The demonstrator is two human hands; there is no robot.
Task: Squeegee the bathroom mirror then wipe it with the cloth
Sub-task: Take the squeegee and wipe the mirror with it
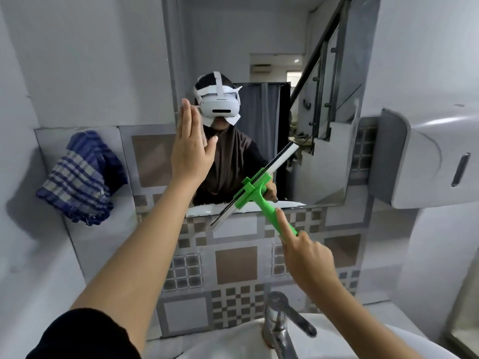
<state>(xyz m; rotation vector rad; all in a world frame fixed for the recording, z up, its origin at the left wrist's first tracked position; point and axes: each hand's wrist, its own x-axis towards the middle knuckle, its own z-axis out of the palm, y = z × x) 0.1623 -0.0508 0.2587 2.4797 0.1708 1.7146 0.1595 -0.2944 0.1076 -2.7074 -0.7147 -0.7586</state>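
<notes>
The mirror (264, 35) hangs on the wall above the sink. My right hand (308, 257) grips the green handle of a squeegee (255, 193), index finger stretched along the handle. Its blade runs diagonally across the mirror's lower edge, from the tiles below up to the right. My left hand (190, 149) is raised flat with fingers together, palm toward the mirror's left edge, holding nothing. A blue checked cloth (80, 177) hangs on the wall at the left, apart from both hands.
A chrome tap (281, 325) stands over the white sink (233, 343) at the bottom. A grey-white dispenser (425, 161) juts from the wall right of the mirror. Patterned tiles (233, 265) cover the wall below the mirror.
</notes>
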